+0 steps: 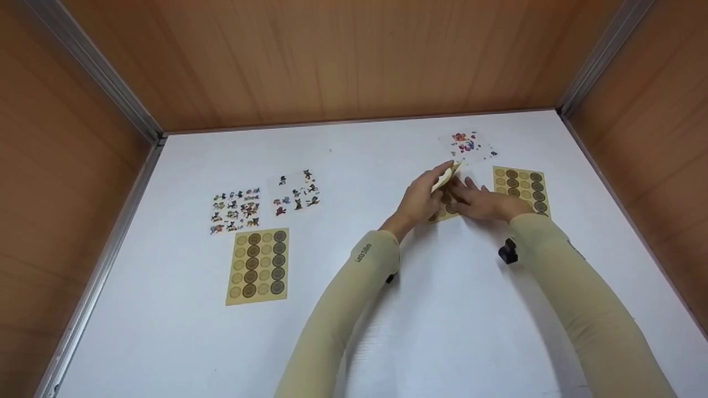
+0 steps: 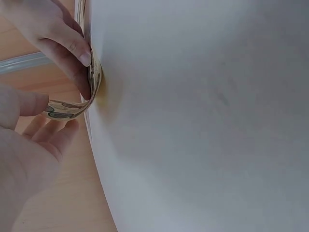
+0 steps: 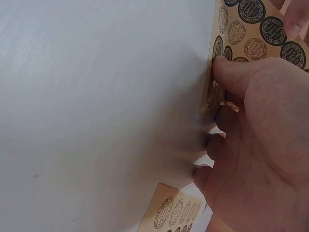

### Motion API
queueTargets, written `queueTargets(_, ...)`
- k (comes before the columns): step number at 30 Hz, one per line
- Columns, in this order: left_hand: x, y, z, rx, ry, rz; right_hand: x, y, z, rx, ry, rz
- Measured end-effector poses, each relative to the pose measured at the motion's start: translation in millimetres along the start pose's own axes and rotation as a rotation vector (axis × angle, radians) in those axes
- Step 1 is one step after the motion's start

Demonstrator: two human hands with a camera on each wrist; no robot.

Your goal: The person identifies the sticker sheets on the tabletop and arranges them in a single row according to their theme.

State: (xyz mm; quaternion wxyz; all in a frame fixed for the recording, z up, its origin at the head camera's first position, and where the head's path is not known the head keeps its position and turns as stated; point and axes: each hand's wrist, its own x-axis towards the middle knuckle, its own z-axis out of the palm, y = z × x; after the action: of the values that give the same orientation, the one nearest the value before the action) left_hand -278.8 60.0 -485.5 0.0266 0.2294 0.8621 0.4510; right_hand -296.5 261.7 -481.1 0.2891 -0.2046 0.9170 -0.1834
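Observation:
In the head view my left hand (image 1: 419,199) pinches one edge of a tan sticker sheet (image 1: 442,213) and bends it up off the white table. The sheet carries rows of round printed stickers, and its raised part curls in the left wrist view (image 2: 60,110). From the other side my right hand (image 1: 480,200) reaches over the same sheet. Its thumb (image 3: 231,72) and index finger touch the printed face in the right wrist view, while its other fingertips reach down towards the table. Whether a sticker is lifting under the thumb is hidden.
Another tan sheet (image 1: 520,182) lies partly beneath the right forearm, and a third (image 1: 257,265) lies at left. Clear sheets with colourful cartoon figures lie at back right (image 1: 467,145) and left (image 1: 296,193), (image 1: 235,210). A wooden wall (image 1: 354,61) stands behind the table.

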Motion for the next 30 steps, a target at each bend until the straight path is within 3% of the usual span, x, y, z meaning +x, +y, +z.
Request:
queueTargets(9,0.2,-0.4,0.4,-0.072,-0.021,0.008,0.8,2.6,-0.2,-0.017,0.017,-0.044)
queueTargets(15,0.3,0.1,0.5,-0.153,-0.024,-0.032,3.5,4.1,0.0,-0.020,0.019,-0.062)
queueTargets(25,0.7,-2.5,-1.3,-0.046,-0.005,-0.055,4.4,5.0,0.1,-0.007,0.010,-0.050)
queueTargets(30,2.0,-6.3,-0.9,-0.038,-0.008,-0.060,4.3,4.1,0.2,-0.007,0.013,-0.052)
